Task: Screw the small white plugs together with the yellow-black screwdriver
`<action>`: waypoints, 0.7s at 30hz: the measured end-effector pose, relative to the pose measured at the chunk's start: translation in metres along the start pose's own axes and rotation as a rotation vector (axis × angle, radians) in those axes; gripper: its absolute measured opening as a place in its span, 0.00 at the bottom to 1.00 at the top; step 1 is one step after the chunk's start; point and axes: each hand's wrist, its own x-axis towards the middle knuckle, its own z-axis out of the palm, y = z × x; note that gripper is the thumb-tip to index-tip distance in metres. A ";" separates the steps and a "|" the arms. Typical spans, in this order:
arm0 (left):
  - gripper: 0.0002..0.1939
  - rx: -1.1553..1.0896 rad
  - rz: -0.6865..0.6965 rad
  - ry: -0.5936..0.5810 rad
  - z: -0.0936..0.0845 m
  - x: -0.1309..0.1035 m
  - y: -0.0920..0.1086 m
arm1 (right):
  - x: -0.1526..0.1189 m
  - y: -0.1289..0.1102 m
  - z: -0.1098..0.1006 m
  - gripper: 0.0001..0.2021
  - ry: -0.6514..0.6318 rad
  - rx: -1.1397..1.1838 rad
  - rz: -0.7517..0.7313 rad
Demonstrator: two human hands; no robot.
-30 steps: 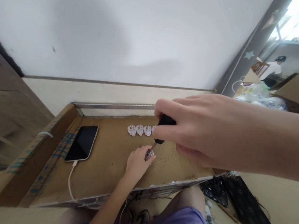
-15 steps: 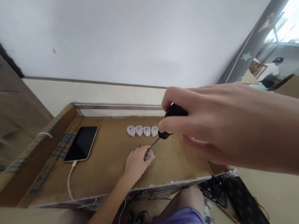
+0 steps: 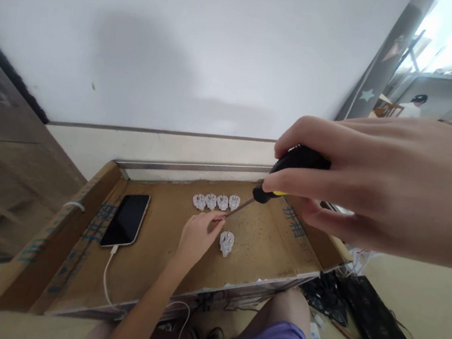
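Right hand (image 3: 354,179) is wrapped around a screwdriver (image 3: 301,159), black handle with a bit of yellow peeking out under a finger. The shaft slants down and away from it, over to the left hand (image 3: 197,235), whose thumb and fingertips are drawn in close right at the tip. Honestly can't tell if they're clamped on the tip itself or on something tiny, it's too small to make out.

The loose plug piece (image 3: 226,243), whitish with metal pins sticking up, sits on the cardboard-covered tabletop (image 3: 160,244) just right of the left hand's thumb, not touching it. Just past those fingertips there's a row of four similar plug pieces (image 3: 210,201), side by side, pins up too.

Over to the left of the left hand is a phone (image 3: 126,220), dark screen up, with a white cable (image 3: 106,276) running from its near end. Below the right hand, down on the floor, there's a black panel (image 3: 379,320).
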 end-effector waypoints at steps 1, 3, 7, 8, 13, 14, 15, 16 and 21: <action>0.11 0.008 -0.004 0.007 -0.001 0.000 -0.002 | -0.002 0.002 -0.001 0.26 0.001 -0.015 0.003; 0.11 0.038 -0.011 0.011 -0.002 -0.002 -0.008 | -0.009 0.005 -0.001 0.27 0.006 -0.057 0.025; 0.11 0.109 -0.035 -0.042 -0.001 -0.005 -0.022 | -0.036 -0.007 0.026 0.22 -0.002 -0.188 0.062; 0.11 0.128 -0.044 -0.065 0.000 -0.006 -0.025 | -0.045 -0.016 0.040 0.17 -0.030 -0.192 0.062; 0.11 0.173 -0.043 -0.136 0.001 -0.008 -0.036 | -0.088 -0.090 0.127 0.10 -0.141 0.103 0.416; 0.12 0.165 -0.035 -0.131 0.000 -0.009 -0.038 | -0.095 -0.108 0.142 0.09 -0.143 0.125 0.467; 0.13 0.153 -0.026 -0.119 -0.001 -0.011 -0.039 | -0.101 -0.125 0.154 0.09 -0.147 0.143 0.535; 0.15 0.135 -0.017 -0.106 -0.003 -0.014 -0.040 | -0.106 -0.140 0.165 0.09 -0.148 0.168 0.604; 0.22 0.025 0.042 -0.189 -0.014 -0.033 -0.035 | -0.113 -0.193 0.187 0.06 -0.115 0.322 0.920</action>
